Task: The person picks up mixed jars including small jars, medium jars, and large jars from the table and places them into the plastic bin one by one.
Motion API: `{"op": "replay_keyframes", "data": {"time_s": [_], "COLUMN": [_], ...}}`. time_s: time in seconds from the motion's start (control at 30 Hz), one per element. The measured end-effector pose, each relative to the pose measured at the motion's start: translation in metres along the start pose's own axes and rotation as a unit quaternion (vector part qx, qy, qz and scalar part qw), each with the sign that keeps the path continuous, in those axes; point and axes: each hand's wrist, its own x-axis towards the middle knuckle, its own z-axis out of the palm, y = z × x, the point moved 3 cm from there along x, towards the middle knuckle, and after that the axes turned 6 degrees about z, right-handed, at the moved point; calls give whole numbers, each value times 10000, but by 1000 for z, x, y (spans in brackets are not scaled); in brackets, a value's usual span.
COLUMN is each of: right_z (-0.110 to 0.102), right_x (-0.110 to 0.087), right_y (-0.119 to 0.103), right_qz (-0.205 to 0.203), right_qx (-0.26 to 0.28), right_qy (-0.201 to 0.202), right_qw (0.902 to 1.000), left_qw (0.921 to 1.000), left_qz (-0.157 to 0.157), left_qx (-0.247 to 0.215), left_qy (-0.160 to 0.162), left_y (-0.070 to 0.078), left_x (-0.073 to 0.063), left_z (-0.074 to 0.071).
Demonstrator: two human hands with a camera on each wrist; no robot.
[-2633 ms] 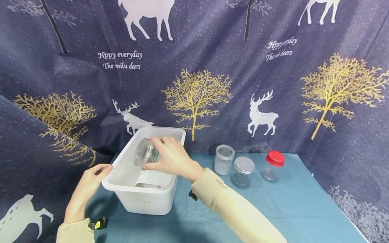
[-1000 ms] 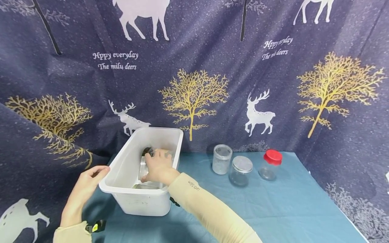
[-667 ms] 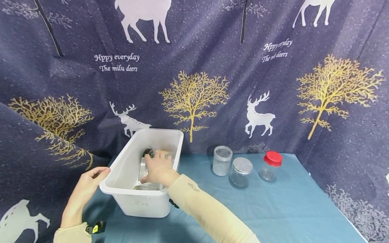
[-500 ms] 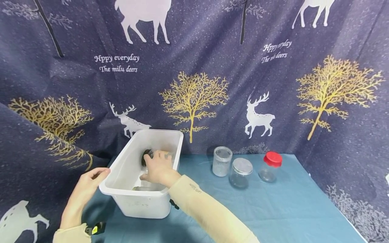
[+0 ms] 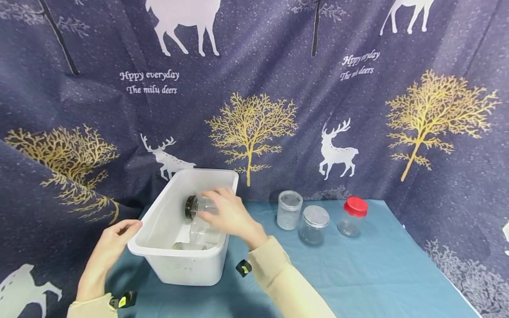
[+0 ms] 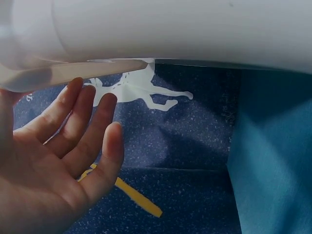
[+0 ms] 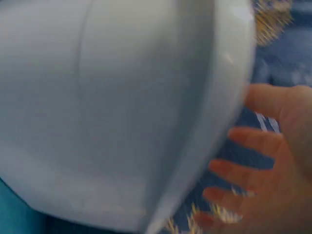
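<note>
Jar point(image 5: 203, 204) lying in tub point(image 5: 187, 271) — axis crosswise, black lid point(image 5: 190, 207) left.

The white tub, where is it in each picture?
Head: the white tub sits left of centre, in the lower half.
Left wrist: it stretches across the top.
Right wrist: it fills most of the left and middle, blurry.
Shared landmark: the blue cloth, seen in all three.

Just left of the right hand point(image 5: 229, 215), a capped jar point(image 5: 197, 206) is laid in the tub point(image 5: 191, 271), another jar point(image 5: 203, 232) before it; the tub's left rim is touched by the left hand point(image 5: 108, 247). Right of both hands, three jars point(image 5: 313, 226) are set on the tablecloth point(image 5: 377, 274).
</note>
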Motion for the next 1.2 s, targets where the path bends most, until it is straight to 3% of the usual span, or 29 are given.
{"op": "replay_keyframes", "data": {"time_s": [0.2,0.53,0.83,1.07,1.2], "right_z": [-28,-57,-76,-99,-111], "right_x": [-28,-70,-106,-135,-147], "right_y": [36,105,174,226,250], "right_qz": [-196,566,1213,1802,2140], "right_qx": [1111,1978,1874,2194,2086], "right_qy": [574,1350,2018,2292,2418], "right_qw": [9920,9693,9536,9311,9232], "left_qw": [10000,9999,9999,10000,10000], "left_qz": [-23,-12,14,33,57], "left_qx": [-12,-125,-125,35,-31], "left_qy": [11,76,37,52,75], "left_y": [-1,-3,1,1,0], "left_x": [0,0,1,1,0], "left_z": [-1,-3,-1,-1,0]}}
